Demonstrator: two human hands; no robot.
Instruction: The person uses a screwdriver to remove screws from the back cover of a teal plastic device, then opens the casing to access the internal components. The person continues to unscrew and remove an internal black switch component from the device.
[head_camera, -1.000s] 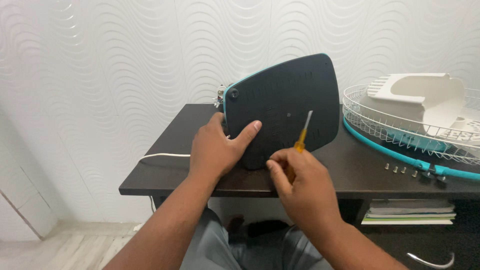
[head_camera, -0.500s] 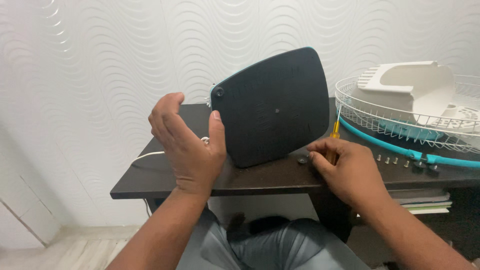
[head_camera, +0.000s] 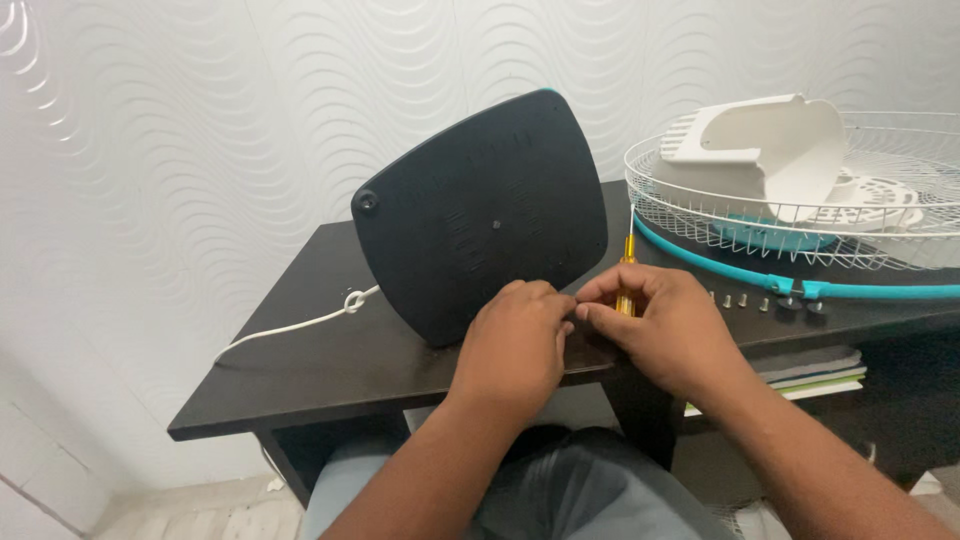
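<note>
A dark, rounded fan base stands on edge on the dark table, its underside facing me. My right hand grips a yellow-handled screwdriver beside the base's lower right corner. My left hand meets it there, fingertips pinched together against the right hand's fingers. Whatever small thing lies between the fingertips is hidden.
A white wire fan guard with a teal rim and a white motor housing lies at the right. Several small screws sit by the rim. A white cord runs off the left. Books lie on a lower shelf.
My left hand dropped from the base's left edge to join the right hand at the lower right corner. The base now stands unsupported by my hands.
</note>
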